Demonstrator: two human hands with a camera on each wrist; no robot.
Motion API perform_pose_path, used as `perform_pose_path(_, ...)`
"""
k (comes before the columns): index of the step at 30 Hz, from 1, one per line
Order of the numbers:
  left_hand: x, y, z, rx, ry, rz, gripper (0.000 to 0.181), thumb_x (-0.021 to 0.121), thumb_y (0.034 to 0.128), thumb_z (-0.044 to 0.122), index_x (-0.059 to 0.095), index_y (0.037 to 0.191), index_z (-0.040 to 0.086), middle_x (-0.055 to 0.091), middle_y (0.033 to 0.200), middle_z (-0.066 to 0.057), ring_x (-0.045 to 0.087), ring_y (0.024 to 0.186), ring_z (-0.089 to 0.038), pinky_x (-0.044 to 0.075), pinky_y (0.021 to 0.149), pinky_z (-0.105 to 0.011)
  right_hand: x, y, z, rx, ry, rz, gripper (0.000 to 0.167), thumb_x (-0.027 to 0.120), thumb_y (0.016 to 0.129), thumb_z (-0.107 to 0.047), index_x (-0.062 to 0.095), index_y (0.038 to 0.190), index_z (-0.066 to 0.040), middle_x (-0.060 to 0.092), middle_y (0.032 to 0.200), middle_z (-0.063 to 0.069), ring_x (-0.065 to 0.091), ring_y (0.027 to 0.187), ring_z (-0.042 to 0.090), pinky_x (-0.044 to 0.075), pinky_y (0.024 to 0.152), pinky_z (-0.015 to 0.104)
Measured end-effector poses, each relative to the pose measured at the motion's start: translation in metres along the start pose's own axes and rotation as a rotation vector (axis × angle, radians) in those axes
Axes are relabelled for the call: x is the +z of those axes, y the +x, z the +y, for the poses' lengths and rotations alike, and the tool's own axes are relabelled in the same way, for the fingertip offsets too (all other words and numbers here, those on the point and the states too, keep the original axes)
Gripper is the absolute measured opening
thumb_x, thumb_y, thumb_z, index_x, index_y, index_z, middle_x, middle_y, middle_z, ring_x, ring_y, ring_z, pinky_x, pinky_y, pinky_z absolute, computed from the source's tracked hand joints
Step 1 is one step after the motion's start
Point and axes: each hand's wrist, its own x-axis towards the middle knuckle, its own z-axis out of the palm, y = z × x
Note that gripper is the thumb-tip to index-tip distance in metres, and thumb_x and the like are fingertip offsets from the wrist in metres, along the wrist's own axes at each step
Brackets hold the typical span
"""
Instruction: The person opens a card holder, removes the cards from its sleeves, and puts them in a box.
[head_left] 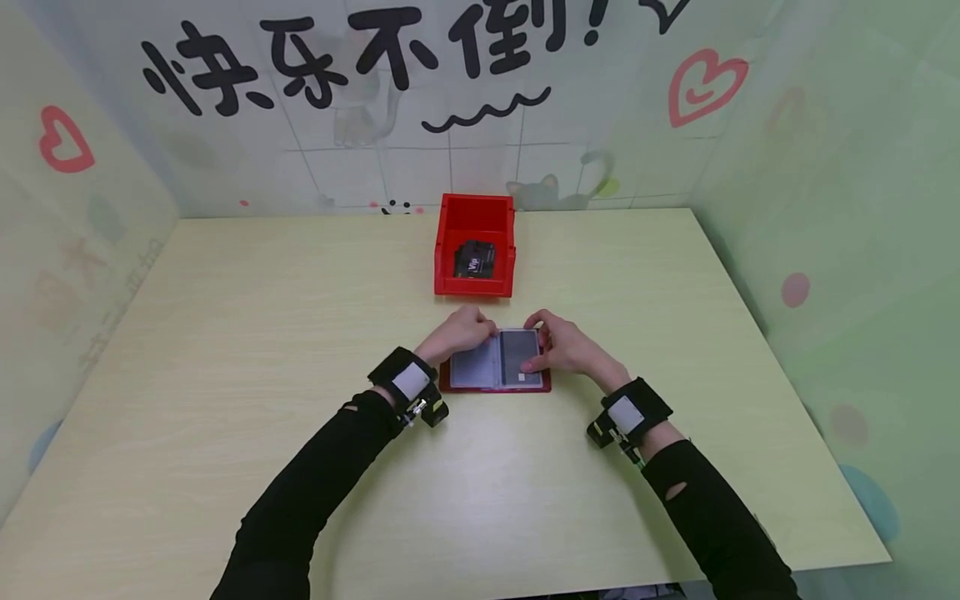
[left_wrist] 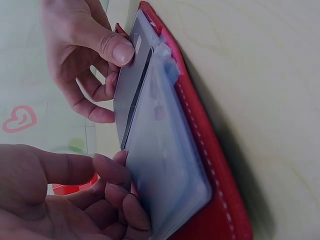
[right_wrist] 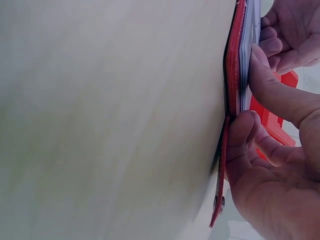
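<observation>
A red card holder (head_left: 547, 386) lies spread on the table, with clear plastic sleeves (head_left: 474, 369) on its left side. On its right side a dark grey card (head_left: 514, 350) with a small light patch sits at the sleeve. My left hand (head_left: 462, 329) is at the top edge near the fold; its curled fingers hold the edge of the sleeves in the left wrist view, the thumb's contact partly hidden. My right hand (head_left: 567, 344) grips the right side, its thumb (left_wrist: 121, 52) on the grey card and its other fingers at the outer edge. A red snap strap (right_wrist: 220, 190) sticks out beside it.
Behind the holder stands a red bin (head_left: 474, 287) with several black cards (head_left: 475, 260) inside, one marked "Vip". Printed wall panels (head_left: 480, 158) enclose the table's back and sides. The pale tabletop (head_left: 225, 350) extends left and right of the arms.
</observation>
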Motion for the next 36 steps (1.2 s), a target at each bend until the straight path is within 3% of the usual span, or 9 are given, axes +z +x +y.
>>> perform_pose_path(9,-0.003,0.000,-0.002,-0.030,-0.035,-0.010,0.033,0.049,0.1022,0.017,0.075,0.100,-0.003,0.045,0.063,-0.003,0.047,0.072,-0.020,0.031,0.065,-0.026,0.001,0.000,0.000,-0.004,-0.002,0.006,0.064,0.082,0.084,-0.020,0.045,0.135,-0.007,0.049,0.096,0.010,0.050,0.090,0.023,0.040,0.072,0.028)
perform_pose_path(18,0.003,0.005,-0.003,-0.042,0.036,-0.023,0.036,0.055,0.0990,0.020,0.063,0.070,0.000,0.036,0.052,0.000,0.041,0.058,-0.019,0.029,0.059,-0.026,0.002,-0.001,0.001,-0.017,0.010,0.012,0.065,0.083,0.083,-0.018,0.046,0.135,-0.006,0.049,0.095,0.009,0.049,0.087,0.022,0.039,0.072,0.028)
perform_pose_path(24,0.005,0.003,-0.002,-0.055,0.079,-0.040,0.038,0.060,0.0979,0.025,0.061,0.067,0.003,0.039,0.053,-0.002,0.042,0.060,-0.018,0.028,0.058,-0.026,0.001,-0.002,0.002,-0.037,0.016,0.015,0.064,0.084,0.082,-0.019,0.048,0.134,-0.006,0.049,0.093,0.009,0.049,0.084,0.022,0.039,0.070,0.028)
perform_pose_path(30,0.006,-0.002,0.000,-0.094,0.098,-0.033,0.027,0.066,0.0958,0.027,0.067,0.089,0.001,0.049,0.072,-0.006,0.048,0.076,-0.020,0.033,0.063,-0.027,-0.001,-0.002,0.002,-0.035,0.028,0.004,0.065,0.084,0.083,-0.020,0.048,0.136,-0.008,0.050,0.093,0.009,0.049,0.086,0.022,0.039,0.069,0.028)
perform_pose_path(36,0.009,-0.003,0.001,-0.115,0.132,-0.028,0.030,0.066,0.0966,0.028,0.065,0.107,0.000,0.053,0.088,-0.009,0.051,0.087,-0.021,0.036,0.067,-0.028,0.000,-0.002,0.003,-0.043,0.033,-0.003,0.065,0.083,0.083,-0.021,0.049,0.136,-0.008,0.050,0.092,0.010,0.049,0.088,0.022,0.038,0.068,0.028)
